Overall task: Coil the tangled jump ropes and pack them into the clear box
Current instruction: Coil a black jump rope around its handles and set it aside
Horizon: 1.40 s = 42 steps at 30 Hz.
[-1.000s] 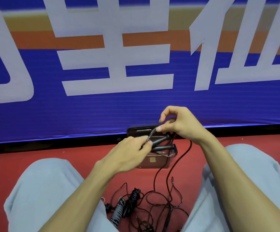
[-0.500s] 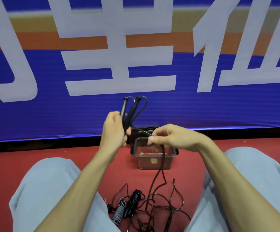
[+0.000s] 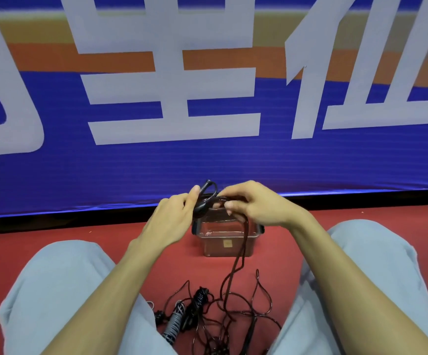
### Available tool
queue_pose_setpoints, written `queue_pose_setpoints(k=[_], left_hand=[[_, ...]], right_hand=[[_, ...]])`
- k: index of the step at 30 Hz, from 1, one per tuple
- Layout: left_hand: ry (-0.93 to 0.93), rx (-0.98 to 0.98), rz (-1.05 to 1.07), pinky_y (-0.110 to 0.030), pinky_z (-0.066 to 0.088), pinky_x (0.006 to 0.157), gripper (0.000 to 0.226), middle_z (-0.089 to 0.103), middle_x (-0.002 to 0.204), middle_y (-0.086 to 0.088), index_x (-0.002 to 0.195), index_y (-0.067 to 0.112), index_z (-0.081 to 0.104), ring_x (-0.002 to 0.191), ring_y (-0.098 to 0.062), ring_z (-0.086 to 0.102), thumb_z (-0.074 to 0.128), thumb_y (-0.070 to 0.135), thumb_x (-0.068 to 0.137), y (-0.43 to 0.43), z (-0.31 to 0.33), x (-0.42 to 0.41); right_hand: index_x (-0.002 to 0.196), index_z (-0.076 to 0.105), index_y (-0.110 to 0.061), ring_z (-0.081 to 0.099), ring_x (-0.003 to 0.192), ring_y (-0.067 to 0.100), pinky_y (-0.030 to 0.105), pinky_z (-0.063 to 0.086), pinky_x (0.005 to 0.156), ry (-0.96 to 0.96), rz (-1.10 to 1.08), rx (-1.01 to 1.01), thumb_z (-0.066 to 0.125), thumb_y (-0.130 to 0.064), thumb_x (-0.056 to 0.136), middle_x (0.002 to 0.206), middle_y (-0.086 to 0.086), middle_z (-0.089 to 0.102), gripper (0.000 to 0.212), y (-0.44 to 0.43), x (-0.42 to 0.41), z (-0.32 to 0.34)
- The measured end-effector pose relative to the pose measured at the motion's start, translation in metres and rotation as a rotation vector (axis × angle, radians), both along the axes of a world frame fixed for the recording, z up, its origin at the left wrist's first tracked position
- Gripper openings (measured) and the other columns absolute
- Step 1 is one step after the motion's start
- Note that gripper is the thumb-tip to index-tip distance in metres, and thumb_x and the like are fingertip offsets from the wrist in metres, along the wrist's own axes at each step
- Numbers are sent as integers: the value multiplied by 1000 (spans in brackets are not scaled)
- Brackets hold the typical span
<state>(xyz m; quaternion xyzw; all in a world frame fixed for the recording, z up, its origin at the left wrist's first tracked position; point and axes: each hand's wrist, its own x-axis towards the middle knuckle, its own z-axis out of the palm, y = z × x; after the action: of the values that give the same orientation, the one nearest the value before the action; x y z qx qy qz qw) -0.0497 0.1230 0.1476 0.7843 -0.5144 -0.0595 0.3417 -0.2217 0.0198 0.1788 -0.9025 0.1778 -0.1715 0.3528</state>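
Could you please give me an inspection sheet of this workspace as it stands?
Surface: red floor.
Job's things: clear box stands on it ahead, no lid seen; tangled ropes lie nearer, a grey handle among them.
Clutter: nothing seen.
Grippers: left hand grips the black rope handles; right hand pinches the cord, which hangs down to the tangle.
Cables: nothing seen besides the ropes.
Surroundings: blue banner with white characters behind the box.
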Motion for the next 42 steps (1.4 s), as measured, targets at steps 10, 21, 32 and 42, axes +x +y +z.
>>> queue_pose_setpoints(k=[10, 21, 32, 42], left_hand=[[-141, 254, -313, -30, 37, 54, 56, 53, 62, 3, 78, 18, 59, 52, -11, 44, 68, 72, 67, 9, 2, -8], [560, -87, -627, -17, 28, 39, 29, 55, 63, -11, 76, 4, 55, 37, -8, 36, 63, 32, 75, 18, 25, -22], [904, -369, -89, -18, 21, 39, 30, 58, 68, -14, 121, 18, 56, 36, -14, 30, 35, 14, 99, 1, 25, -8], [165, -35, 89, -33, 38, 52, 18, 51, 62, -1, 83, 17, 52, 47, -18, 41, 49, 33, 92, 3, 12, 14]], right_hand=[[84, 70, -18, 56, 55, 8, 21, 47, 60, -299, -222, 47, 82, -10, 74, 56, -8, 62, 18, -4, 2, 3], [94, 67, -8, 57, 73, 18, 21, 49, 61, -525, -113, 655, 63, -9, 88, 85, 6, 64, 8, -5, 0, 5], [96, 61, -4, 64, 63, 17, 16, 43, 47, 261, -17, 356, 40, -27, 104, 64, 2, 61, 32, 6, 10, -14], [103, 67, -10, 54, 63, 1, 18, 45, 63, 241, 125, 9, 53, -16, 99, 75, -1, 63, 16, 14, 9, -5]])
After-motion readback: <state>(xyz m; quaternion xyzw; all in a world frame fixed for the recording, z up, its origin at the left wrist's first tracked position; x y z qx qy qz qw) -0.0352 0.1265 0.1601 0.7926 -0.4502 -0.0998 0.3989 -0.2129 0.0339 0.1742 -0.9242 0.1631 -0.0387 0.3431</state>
